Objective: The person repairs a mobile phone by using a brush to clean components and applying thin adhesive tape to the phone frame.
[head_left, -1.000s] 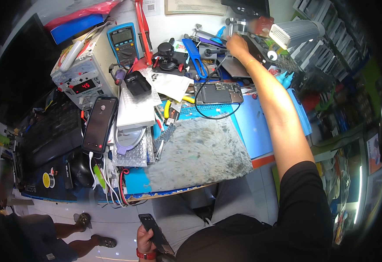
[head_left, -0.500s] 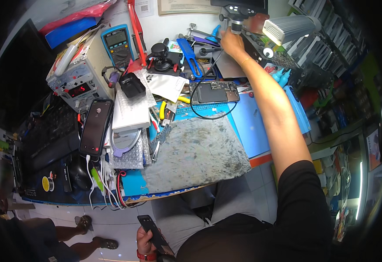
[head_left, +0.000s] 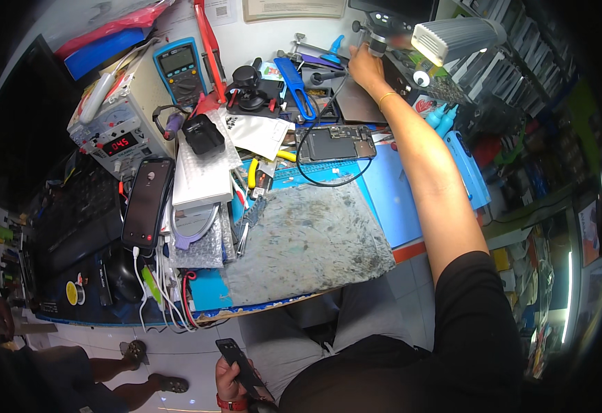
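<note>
Low at the bench's near side, my left hand (head_left: 228, 380) is closed round a dark phone (head_left: 247, 375), held upright at a tilt. My right hand (head_left: 366, 69) reaches far across to the back of the bench, at the foot of a digital microscope (head_left: 378, 43) with a small screen. Its fingertips are hidden behind the back of the hand, so its grip cannot be made out. Just in front of that hand lies a flat grey metal plate (head_left: 361, 103). Nearer to me, an opened phone (head_left: 335, 144) with its inner parts bare lies with a black cable looped over it.
A stained grey cloth (head_left: 308, 241) covers the near middle of the bench. At left stand a power supply (head_left: 118, 141), a multimeter (head_left: 178, 69) and a propped phone (head_left: 148, 203) on a white cable. A lamp (head_left: 452, 41) overhangs the back right. Another person's feet (head_left: 170, 383) show lower left.
The whole view has shifted slightly. My right hand stays by the microscope, and its screen and lens look slightly moved. My left hand keeps hold of the phone.
</note>
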Tool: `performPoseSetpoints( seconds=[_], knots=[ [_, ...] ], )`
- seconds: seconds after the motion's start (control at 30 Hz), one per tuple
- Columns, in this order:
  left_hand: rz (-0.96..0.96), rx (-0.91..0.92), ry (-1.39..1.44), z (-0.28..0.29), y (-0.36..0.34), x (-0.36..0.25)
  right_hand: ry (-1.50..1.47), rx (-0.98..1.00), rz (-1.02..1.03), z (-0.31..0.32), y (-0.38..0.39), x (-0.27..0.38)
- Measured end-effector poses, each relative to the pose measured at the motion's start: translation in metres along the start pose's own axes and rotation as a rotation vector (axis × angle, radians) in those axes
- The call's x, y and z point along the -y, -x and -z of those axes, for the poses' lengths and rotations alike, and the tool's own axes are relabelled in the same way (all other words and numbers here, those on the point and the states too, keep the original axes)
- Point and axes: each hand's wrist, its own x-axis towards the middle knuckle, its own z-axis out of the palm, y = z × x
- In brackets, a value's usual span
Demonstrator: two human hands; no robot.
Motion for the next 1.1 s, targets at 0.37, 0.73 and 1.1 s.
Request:
performPoseSetpoints(
  seconds=[0.37,0.73,1.1],
  knots=[
    [-0.025,0.012,-0.034,-0.002,0.0,0.0,0.016,0.014,0.013,0.007,0.009,0.007],
    [-0.049,0.09,0.117,0.009,0.0,0.005,0.079,0.052,0.053,0.011,0.016,0.022],
    [-0.053,0.109,0.139,0.01,0.0,0.005,0.101,0.087,0.127,-0.009,0.014,0.006]
  ],
)
